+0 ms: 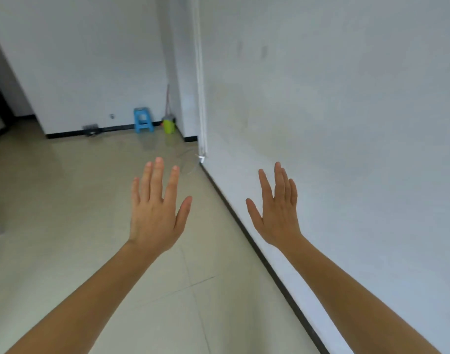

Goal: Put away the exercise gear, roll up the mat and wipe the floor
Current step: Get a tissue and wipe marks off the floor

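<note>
Left hand (155, 213) and right hand (277, 213): both raised at frame centre, fingers straight and spread, holding nothing. Floor (65, 226): beige tiles, filling the lower left. Wall (346, 123): right half. Blue stool (143, 120) and green bucket (169, 125): upper centre, standing near each other on the floor.

Tiled floor (65, 200) with blue stool (143, 120), green bucket (169, 125)

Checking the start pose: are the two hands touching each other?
Apart. The head view shows floor and baseboard between left hand and right hand.
</note>
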